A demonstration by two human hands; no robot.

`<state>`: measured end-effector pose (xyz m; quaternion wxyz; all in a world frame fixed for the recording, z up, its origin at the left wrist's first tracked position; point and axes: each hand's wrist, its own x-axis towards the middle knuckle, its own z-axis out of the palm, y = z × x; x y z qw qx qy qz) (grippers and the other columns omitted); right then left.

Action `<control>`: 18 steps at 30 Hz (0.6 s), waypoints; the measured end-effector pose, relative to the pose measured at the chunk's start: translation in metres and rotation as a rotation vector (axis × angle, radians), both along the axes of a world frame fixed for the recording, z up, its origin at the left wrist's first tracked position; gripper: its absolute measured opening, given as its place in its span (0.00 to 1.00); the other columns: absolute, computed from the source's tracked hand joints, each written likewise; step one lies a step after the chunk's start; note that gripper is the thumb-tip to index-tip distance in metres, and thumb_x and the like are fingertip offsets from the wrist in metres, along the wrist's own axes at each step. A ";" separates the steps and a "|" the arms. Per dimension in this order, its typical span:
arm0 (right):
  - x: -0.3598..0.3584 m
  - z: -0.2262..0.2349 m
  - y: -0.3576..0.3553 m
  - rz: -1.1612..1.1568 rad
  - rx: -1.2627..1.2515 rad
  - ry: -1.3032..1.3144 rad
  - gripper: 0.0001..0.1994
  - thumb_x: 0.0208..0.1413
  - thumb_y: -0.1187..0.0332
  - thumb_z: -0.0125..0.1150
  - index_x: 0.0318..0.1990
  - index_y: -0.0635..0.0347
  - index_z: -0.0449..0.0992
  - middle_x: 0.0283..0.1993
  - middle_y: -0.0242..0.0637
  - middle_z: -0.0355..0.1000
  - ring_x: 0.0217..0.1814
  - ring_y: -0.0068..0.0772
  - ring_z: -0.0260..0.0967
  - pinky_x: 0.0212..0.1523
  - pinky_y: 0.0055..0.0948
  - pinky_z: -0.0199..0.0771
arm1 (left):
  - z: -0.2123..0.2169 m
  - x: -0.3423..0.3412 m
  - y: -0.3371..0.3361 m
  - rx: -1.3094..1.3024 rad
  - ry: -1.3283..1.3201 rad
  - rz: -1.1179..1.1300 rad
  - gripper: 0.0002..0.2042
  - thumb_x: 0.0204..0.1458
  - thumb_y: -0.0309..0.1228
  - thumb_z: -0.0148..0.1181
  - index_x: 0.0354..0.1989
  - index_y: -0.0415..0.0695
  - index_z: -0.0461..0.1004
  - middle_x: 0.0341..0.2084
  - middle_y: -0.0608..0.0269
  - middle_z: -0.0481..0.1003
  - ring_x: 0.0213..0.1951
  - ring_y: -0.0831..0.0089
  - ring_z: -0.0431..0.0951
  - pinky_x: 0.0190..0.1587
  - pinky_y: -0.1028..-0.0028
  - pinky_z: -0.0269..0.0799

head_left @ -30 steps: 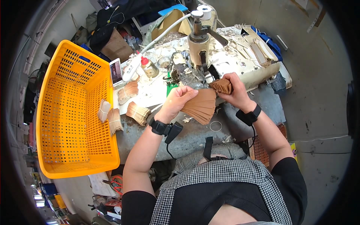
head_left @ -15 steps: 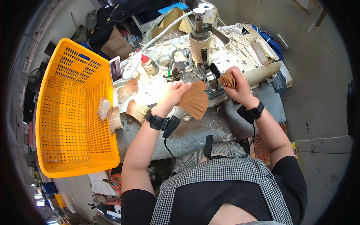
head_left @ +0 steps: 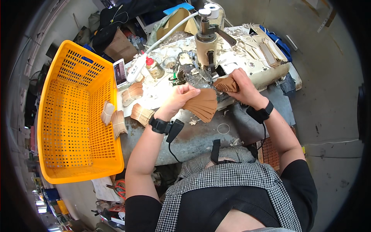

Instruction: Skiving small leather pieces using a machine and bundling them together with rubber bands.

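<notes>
A fan of flat brown leather-like strips is pinched at its upper left corner by my left hand, thumb on top. My right hand closes around a second stack of brown strips, whose layered edges point left toward the machine. The two stacks are close together, right in front of the skiving-type machine with its upright cream column. Its working parts are partly hidden behind the right-hand stack. Tied bundles of strips lie just left of my left wrist.
A yellow perforated basket stands at the left, with pale bundles at its right edge. On the scrap-strewn table are a red-capped bottle, a phone and a white power strip. A rubber band lies on the metal front.
The right-hand stack has swung from a tight bunch to a longer, more spread shape pointing left, nearer the machine's front. The left-hand fan has shifted slightly right.
</notes>
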<state>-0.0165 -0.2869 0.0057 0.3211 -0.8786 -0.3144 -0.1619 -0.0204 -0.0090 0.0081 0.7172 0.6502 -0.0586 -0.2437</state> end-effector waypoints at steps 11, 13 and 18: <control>0.000 0.009 0.006 0.085 0.101 -0.047 0.24 0.34 0.78 0.67 0.43 0.61 0.65 0.42 0.39 0.65 0.51 0.45 0.62 0.51 0.36 0.64 | -0.009 0.013 -0.015 0.286 -0.054 0.094 0.13 0.53 0.39 0.63 0.28 0.40 0.76 0.21 0.69 0.76 0.23 0.86 0.72 0.26 0.81 0.67; 0.001 0.011 0.007 0.104 -0.002 -0.117 0.24 0.33 0.78 0.67 0.43 0.61 0.65 0.43 0.40 0.64 0.52 0.45 0.61 0.51 0.36 0.63 | -0.007 0.014 -0.013 0.265 -0.010 0.071 0.13 0.53 0.39 0.63 0.28 0.40 0.76 0.22 0.69 0.76 0.24 0.86 0.72 0.27 0.81 0.68; -0.001 0.002 -0.001 -0.004 -0.033 0.013 0.25 0.32 0.78 0.68 0.42 0.60 0.65 0.42 0.40 0.64 0.51 0.45 0.61 0.50 0.36 0.63 | 0.007 0.001 -0.006 0.069 -0.013 -0.015 0.10 0.53 0.36 0.64 0.31 0.41 0.75 0.25 0.69 0.77 0.27 0.85 0.75 0.32 0.83 0.72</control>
